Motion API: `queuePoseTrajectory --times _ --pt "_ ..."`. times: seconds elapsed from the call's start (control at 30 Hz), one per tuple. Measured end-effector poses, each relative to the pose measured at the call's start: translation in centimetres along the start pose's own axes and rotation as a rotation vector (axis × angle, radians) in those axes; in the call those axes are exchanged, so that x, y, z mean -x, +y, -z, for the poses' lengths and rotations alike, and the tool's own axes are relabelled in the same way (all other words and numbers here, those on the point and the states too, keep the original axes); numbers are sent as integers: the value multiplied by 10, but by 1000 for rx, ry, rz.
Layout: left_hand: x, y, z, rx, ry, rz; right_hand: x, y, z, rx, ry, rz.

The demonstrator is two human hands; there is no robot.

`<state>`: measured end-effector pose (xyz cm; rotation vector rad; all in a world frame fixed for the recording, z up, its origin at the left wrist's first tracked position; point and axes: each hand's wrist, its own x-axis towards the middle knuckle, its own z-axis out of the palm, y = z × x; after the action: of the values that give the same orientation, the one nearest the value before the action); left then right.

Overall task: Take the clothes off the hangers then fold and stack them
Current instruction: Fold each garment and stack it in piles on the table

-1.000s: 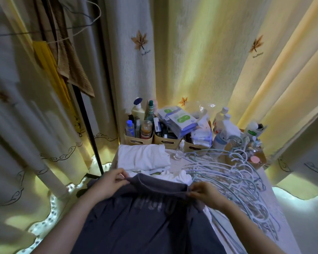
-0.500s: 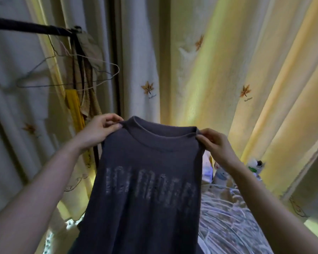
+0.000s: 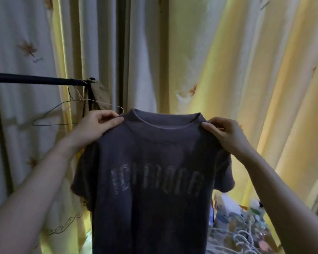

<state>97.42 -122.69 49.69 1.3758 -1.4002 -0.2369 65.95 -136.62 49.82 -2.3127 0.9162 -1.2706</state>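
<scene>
The left hand (image 3: 97, 123) and right hand (image 3: 223, 133) each pinch a shoulder of the dark grey printed T-shirt (image 3: 151, 189), held up freely. Unhanging looks done for this one; folding and stacking it remain.

The shirt (image 3: 151, 180) runs past the bottom edge, so its hem is out of sight. The pale lettering across its chest is too smeared to read. To its right the bottles (image 3: 228, 206) are a blur. The white hangers (image 3: 237, 239) are part covered by the shirt and cut off below. The dark rail (image 3: 35, 80) leaves by the left edge.
</scene>
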Motion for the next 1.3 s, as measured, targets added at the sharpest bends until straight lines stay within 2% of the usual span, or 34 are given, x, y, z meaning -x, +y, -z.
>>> queuePoseTrajectory --times 0.07,0.1,0.2,0.33,0.43,0.57,0.77,0.83,0.97,1.03,1.1,1.17,1.23,1.3 --pt "-6 7 -16 62 108 91 -4 -9 -8 59 47 -83" --pt "-6 11 -28 120 149 146 -4 -16 -14 -13 38 -151" --pt "-1 28 -66 303 215 190 4 -46 -40 -438 -83 -313" --pt "13 42 -108 324 156 110 16 -78 -74 -696 -157 -251" --pt "23 38 -111 363 153 33 24 -84 -82 -643 -102 -152" --pt "32 31 -106 367 80 -115 30 -82 -85 -671 -77 -126" --pt "34 28 -95 331 -98 -71 26 -79 -80 -740 -228 -98" --pt "34 26 -91 267 -146 -65 22 -73 -75 -677 -264 -66" --pt "32 25 -80 354 -248 -71 9 -57 -62 -428 -221 37" --pt "31 27 -75 316 -304 -97 2 -52 -56 -342 -296 149" --pt "28 30 -71 293 -335 -139 -3 -52 -56 -369 -440 258" --pt "24 34 -66 306 -341 -165 -8 -56 -60 -436 -514 286" --pt "19 37 -60 325 -291 -175 -11 -65 -63 -425 -416 274" --pt "17 36 -57 390 -142 -181 -17 -72 -60 -265 -214 311"
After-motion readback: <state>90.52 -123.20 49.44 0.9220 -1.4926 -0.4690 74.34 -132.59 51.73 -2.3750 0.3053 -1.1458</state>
